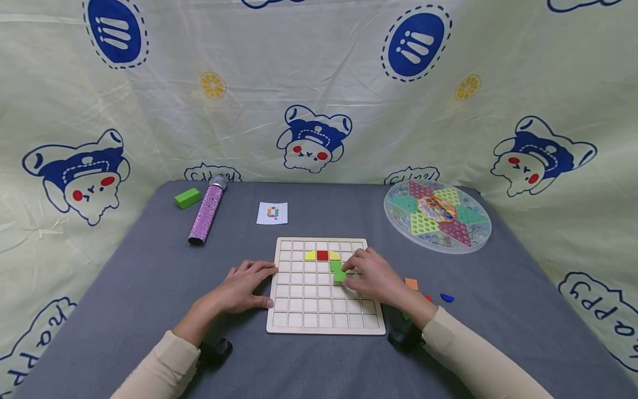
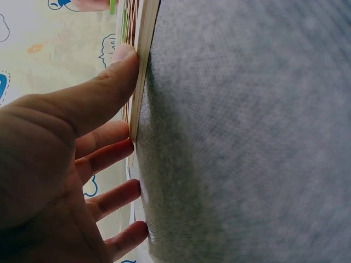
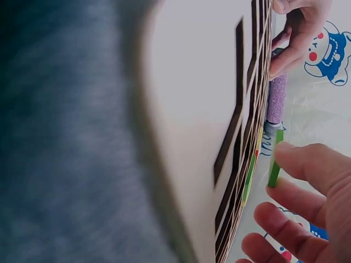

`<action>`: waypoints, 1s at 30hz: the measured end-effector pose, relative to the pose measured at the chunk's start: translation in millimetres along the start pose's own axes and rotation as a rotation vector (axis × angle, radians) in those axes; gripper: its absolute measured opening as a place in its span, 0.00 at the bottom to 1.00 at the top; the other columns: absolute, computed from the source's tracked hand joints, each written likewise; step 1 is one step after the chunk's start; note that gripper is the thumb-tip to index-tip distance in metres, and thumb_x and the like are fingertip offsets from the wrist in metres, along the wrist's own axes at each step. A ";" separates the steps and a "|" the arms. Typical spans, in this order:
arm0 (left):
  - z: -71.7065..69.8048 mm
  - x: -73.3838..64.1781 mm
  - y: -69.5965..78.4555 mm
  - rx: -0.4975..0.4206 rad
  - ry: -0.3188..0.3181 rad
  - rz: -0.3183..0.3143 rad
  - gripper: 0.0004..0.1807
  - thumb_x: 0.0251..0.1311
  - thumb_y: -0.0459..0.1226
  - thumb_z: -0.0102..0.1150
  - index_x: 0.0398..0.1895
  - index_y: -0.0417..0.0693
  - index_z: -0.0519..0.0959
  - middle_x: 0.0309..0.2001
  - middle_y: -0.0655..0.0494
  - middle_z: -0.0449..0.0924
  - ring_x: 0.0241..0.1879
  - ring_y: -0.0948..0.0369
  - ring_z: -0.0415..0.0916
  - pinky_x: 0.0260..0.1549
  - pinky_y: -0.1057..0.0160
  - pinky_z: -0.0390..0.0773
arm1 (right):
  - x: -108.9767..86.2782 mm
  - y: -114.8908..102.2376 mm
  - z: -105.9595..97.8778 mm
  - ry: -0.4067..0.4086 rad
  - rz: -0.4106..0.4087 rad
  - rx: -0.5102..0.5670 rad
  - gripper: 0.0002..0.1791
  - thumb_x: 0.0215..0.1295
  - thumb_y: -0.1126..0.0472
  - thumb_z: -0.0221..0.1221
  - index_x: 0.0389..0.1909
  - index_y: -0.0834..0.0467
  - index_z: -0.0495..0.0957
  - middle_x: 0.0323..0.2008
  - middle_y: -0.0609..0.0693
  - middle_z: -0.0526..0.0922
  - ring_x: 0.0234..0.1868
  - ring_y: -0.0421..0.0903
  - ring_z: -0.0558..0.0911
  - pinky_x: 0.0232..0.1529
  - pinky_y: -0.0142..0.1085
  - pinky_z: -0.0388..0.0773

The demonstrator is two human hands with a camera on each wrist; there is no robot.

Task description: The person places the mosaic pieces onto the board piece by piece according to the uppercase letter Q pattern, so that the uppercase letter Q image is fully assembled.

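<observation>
A pale wooden grid board (image 1: 304, 306) lies on the grey table. Along its left edge, my left hand (image 1: 241, 288) touches the rim with thumb and extended fingers; the left wrist view shows the thumb (image 2: 123, 66) against the board's side. My right hand (image 1: 374, 277) pinches a thin green tile (image 3: 276, 164) between thumb and forefinger, over the board's right half. Just beyond it, another green tile (image 1: 335, 266) sits in the grid. Above that, a red square tile (image 1: 322, 255) lies between two yellow rounded-corner tiles, the left one (image 1: 310, 255) and the right one (image 1: 334, 256).
Behind the board lies a patterned card (image 1: 272, 213). A glittery purple microphone (image 1: 206, 213) and green block (image 1: 188, 198) are back left; a round star-patterned game board (image 1: 437, 216) is back right. An orange tile (image 1: 411, 284) and blue half-round tile (image 1: 447, 297) lie by the right forearm, which partly hides others.
</observation>
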State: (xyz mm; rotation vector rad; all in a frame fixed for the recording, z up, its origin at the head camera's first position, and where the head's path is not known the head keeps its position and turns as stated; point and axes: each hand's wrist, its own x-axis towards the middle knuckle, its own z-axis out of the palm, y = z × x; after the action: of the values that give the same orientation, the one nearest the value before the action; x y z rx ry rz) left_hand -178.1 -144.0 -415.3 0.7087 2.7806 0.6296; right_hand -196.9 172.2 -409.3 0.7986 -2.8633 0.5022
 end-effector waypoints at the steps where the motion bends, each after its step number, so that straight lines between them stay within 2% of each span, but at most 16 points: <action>1: 0.1 0.0 -0.1 0.000 0.000 0.000 0.39 0.53 0.51 0.64 0.67 0.49 0.65 0.67 0.53 0.63 0.64 0.50 0.59 0.54 0.44 0.59 | 0.9 -0.2 0.5 -0.006 0.001 -0.003 0.11 0.51 0.54 0.67 0.36 0.52 0.83 0.35 0.45 0.79 0.37 0.41 0.69 0.40 0.37 0.69; 14: -0.9 -0.8 1.8 0.003 -0.001 0.003 0.38 0.53 0.50 0.64 0.67 0.49 0.65 0.67 0.53 0.63 0.64 0.50 0.59 0.53 0.45 0.59 | 7.3 -0.7 5.1 -0.069 0.039 -0.028 0.13 0.51 0.51 0.68 0.37 0.51 0.84 0.34 0.44 0.78 0.37 0.40 0.70 0.40 0.37 0.69; 30: -0.6 -0.6 0.5 0.005 0.001 0.016 0.38 0.53 0.50 0.64 0.67 0.49 0.65 0.67 0.52 0.63 0.63 0.49 0.59 0.54 0.44 0.59 | 8.7 0.9 8.5 -0.084 0.052 -0.023 0.13 0.51 0.51 0.68 0.37 0.50 0.83 0.33 0.44 0.79 0.36 0.40 0.68 0.38 0.36 0.68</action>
State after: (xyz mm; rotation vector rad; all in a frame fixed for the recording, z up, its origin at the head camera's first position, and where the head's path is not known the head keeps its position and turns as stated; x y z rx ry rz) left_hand -177.5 -144.1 -414.5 0.7321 2.7809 0.6265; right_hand -205.1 165.8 -415.7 0.7611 -2.9685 0.4506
